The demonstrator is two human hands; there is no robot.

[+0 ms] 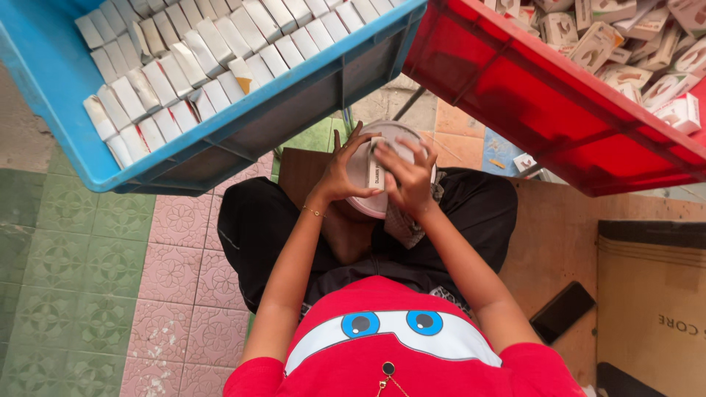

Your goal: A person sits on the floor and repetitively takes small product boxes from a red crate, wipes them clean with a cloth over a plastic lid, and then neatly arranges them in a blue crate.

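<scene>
Held above the lap, between 2 raised hands: a small white carton, upright, narrow face toward the camera. Left hand at its left edge, fingers spread and curved, tips on the carton's top left corner. Right hand on the right side, fingers bent and close together, pressing over the carton's top and front; thumb hidden. Behind the carton, a round pale plastic basin, smooth rim showing above the fingertips. Thin gold bracelet on the left wrist.

Upper left, a blue plastic crate, ribbed wall, packed with neat rows of white cartons standing on end. Upper right, a red plastic crate with a loose heap of printed white boxes. Below, a black garment across the lap, a red shirt with cartoon eyes. Glossy black phone on a brown wooden board, flat corrugated cardboard just beside it. Patterned pink and green floor tiles on the left.
</scene>
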